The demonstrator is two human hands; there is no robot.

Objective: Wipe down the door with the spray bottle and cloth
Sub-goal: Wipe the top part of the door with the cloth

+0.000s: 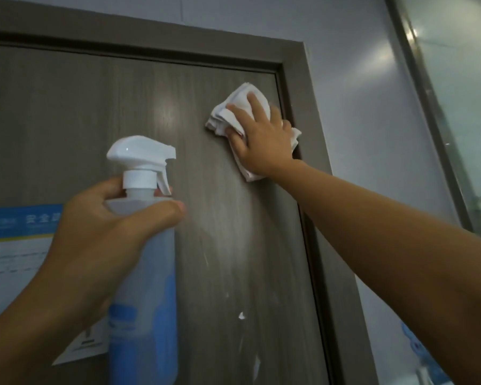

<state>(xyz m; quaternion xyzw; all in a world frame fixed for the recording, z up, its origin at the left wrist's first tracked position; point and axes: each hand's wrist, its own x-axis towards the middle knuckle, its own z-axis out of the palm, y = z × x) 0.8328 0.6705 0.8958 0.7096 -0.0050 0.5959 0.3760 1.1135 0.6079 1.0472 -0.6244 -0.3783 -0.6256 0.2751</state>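
White cloth (243, 118) under spread right hand (257, 140): press flat, sweep down door (220, 245); left hand (100, 232) gripping bottle (142, 245).

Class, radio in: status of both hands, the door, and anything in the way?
Left hand grips spray bottle. Right hand presses cloth flat on door, near top corner. Poster at left.

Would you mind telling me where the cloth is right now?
In the head view the white cloth is pressed flat against the door under the right hand, near the door's upper right corner beside the frame.
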